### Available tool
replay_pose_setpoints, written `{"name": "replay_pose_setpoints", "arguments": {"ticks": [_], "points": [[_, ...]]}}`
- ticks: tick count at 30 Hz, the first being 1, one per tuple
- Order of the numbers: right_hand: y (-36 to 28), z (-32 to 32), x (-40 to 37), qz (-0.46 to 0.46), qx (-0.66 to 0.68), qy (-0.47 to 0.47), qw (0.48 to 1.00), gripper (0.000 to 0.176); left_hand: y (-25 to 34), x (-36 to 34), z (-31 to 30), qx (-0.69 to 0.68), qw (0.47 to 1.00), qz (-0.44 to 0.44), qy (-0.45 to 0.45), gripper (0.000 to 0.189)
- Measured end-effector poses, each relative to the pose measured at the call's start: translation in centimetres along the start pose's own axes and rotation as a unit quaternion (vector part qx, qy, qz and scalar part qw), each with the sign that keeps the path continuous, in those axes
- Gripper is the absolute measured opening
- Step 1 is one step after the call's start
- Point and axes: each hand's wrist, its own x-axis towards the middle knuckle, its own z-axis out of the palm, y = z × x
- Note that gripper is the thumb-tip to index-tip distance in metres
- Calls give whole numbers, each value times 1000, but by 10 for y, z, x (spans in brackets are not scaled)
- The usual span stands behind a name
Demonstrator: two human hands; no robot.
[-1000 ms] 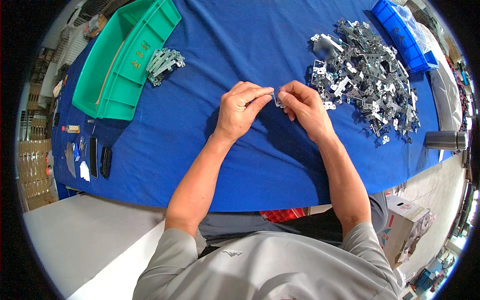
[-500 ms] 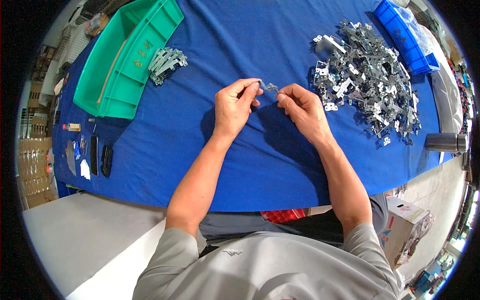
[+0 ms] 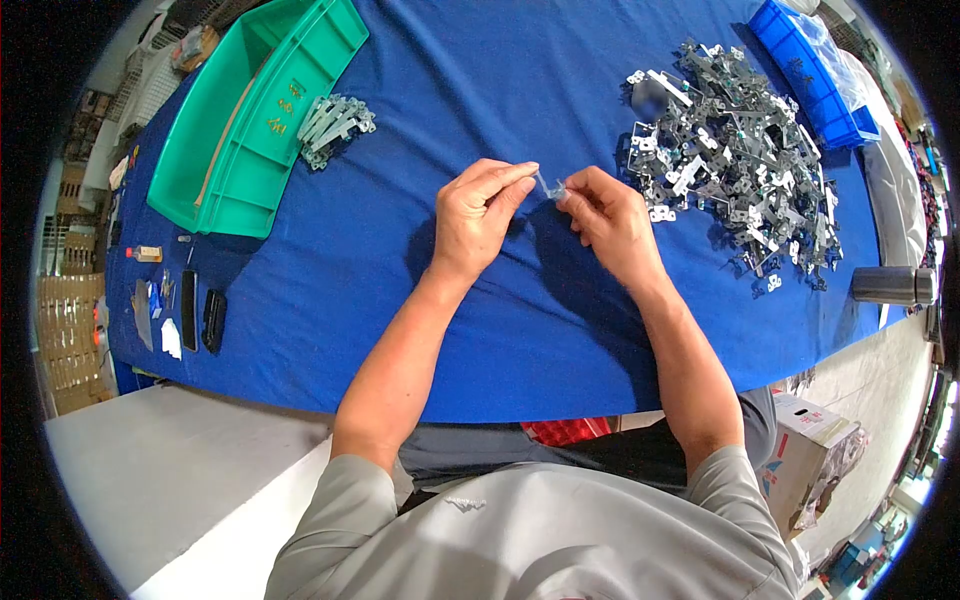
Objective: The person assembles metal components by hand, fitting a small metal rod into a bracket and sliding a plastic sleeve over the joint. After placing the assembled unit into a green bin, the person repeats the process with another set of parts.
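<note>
Both hands met over the middle of the blue table [image 3: 500,330], a bit toward 12 o'clock from the person's chest. The left hand [image 3: 478,218] had its thumb and forefinger pressed together on 1 end of a small metal part [image 3: 550,186], and the right hand [image 3: 608,218] pinched the other end the same way, other fingers curled in. So the part sat right between the 2 sets of fingertips, held up off the cloth. It was too tiny to make out its exact shape, just thin and shiny.

At about 2 o'clock from the hands there was a big messy pile of metal brackets [image 3: 730,160], near the right hand but not touching it. Further out at 1 o'clock sat a blue bin [image 3: 810,70] at the table edge. At 10 o'clock a small neat stack of brackets [image 3: 335,125] lay just beside a green bin [image 3: 250,120]. A metal cylinder [image 3: 890,285] lay on its side at 3 o'clock, and some black gadgets [image 3: 200,315] lay way over at 8 o'clock by the table's edge. A cardboard box [image 3: 810,440] sat on the floor at 4 o'clock.
</note>
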Motion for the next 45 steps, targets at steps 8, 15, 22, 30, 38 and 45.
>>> {"name": "replay_pose_setpoints", "arguments": {"ticks": [8, 15, 22, 30, 38, 45], "points": [[-8, -8, 4, 68, 200, -55, 976, 23, 4, -3, 2, 0, 999, 8, -37, 17], [-3, -5, 4, 38, 208, 21, 977, 20, 2, -2, 2, -1, 998, 14, -58, 15], [-6, -2, 0, 22, 155, -6, 988, 19, -1, -3, 0, -130, 961, -242, -24, 21], [3, 1, 2, -10, 60, -9, 998, 19, -2, -4, 1, -135, 962, -236, -27, 21], [3, -1, 1, -3, 43, -10, 999, 18, 4, 0, -3, -64, 995, -77, -13, 14], [-10, -7, 3, 69, 213, -51, 973, 21, 4, -2, 0, -45, 998, -36, -28, 15]]}}
